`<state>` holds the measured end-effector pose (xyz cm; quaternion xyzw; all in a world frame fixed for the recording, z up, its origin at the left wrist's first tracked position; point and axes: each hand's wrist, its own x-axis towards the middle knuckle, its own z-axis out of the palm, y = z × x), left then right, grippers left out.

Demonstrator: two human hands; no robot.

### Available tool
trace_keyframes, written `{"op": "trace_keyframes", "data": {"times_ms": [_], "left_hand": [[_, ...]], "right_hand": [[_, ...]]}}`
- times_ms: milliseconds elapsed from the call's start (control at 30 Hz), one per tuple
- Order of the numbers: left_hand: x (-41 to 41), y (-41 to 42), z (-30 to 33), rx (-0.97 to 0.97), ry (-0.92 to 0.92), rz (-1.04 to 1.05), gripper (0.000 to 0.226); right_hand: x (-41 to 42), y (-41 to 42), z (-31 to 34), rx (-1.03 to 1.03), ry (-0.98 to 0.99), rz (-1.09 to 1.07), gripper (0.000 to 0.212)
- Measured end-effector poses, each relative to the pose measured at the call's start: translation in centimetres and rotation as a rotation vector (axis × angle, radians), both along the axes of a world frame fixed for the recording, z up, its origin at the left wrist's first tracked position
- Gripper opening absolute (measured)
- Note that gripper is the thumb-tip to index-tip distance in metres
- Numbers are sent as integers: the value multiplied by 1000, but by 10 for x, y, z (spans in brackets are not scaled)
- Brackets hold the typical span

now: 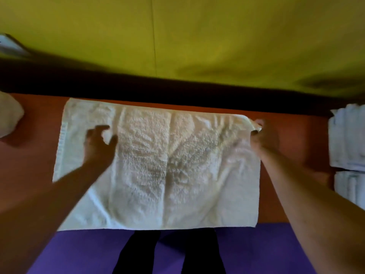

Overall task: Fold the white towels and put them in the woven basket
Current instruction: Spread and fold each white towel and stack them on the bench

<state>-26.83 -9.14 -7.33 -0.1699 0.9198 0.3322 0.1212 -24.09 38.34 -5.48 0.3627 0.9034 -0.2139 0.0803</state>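
Head cam: white towel (158, 165) is spread flat across the orange table (292, 155), near edge hanging over toward the purple floor (79, 250). Its far right corner is pinched by the right hand (263, 135). Left hand (98, 143) is blurred, fingers loosely spread over the towel, probably nothing gripped. Folded white towels (347, 139) are stacked at the right edge.

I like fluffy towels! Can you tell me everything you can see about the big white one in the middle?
The white towel is fluffy terry cloth, spread flat and unfolded on the orange-brown table. Old fold creases run across it, and its near edge reaches the table's front. The right hand pinches its far right corner. The left hand is over its left part with fingers spread; touching or not, I cannot tell.
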Motion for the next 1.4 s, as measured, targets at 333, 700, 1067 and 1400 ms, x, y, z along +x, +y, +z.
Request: {"op": "trace_keyframes", "data": {"times_ms": [333,700,1067,1400], "left_hand": [[215,215,-22,34,33,-663,36],[297,347,-46,-104,-54,-1017,72],[292,347,-46,-105,19,-832,20],[264,274,48,640,-190,261,16]], "right_hand": [[62,63,-35,-157,-212,243,46],[38,113,-59,-6,-60,712,50],[25,105,-42,-310,169,404,32],[-18,24,0,-405,373,224,24]]}}
